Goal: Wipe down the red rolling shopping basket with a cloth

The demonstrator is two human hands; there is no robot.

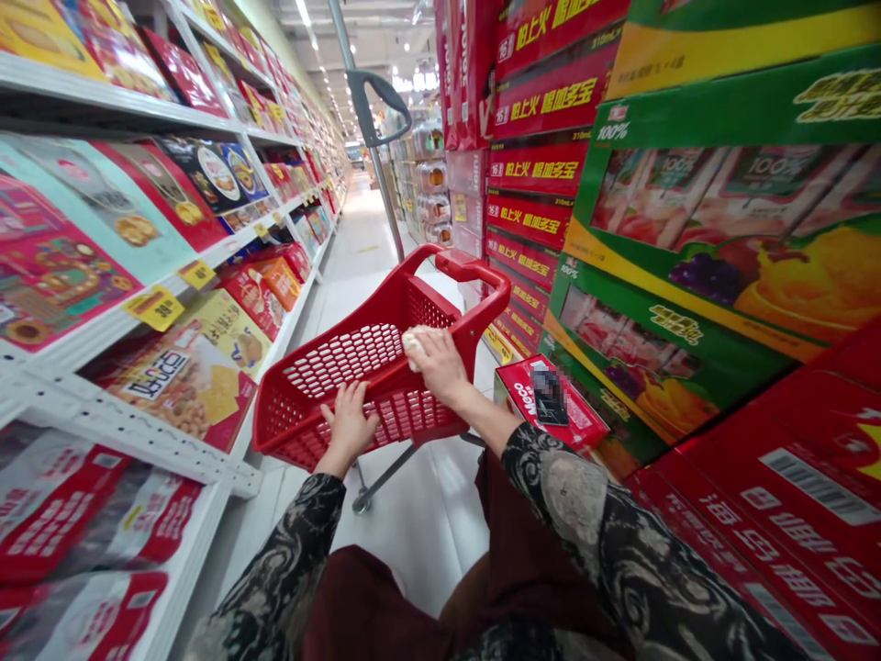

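A red plastic shopping cart (344, 367) with perforated basket walls stands in front of me, tilted in my view. My left hand (350, 420) is on the near rim of its basket, fingers curled over the edge and thumb apart. Between the fingers of my right hand (440, 365) is a crumpled white cloth (414, 349). That hand is closed and reaches over the basket, close to the cart's handle end. Its palm side is hidden. The visible part of the basket interior shows bare red plastic.
Shelves (130, 321) of packaged snacks line the left side. Stacked red drink cartons (529, 170) and green juice boxes (688, 275) rise on the right. A phone (549, 395) lies on a low red box (513, 381). A grey pole (375, 174) stands beyond the cart.
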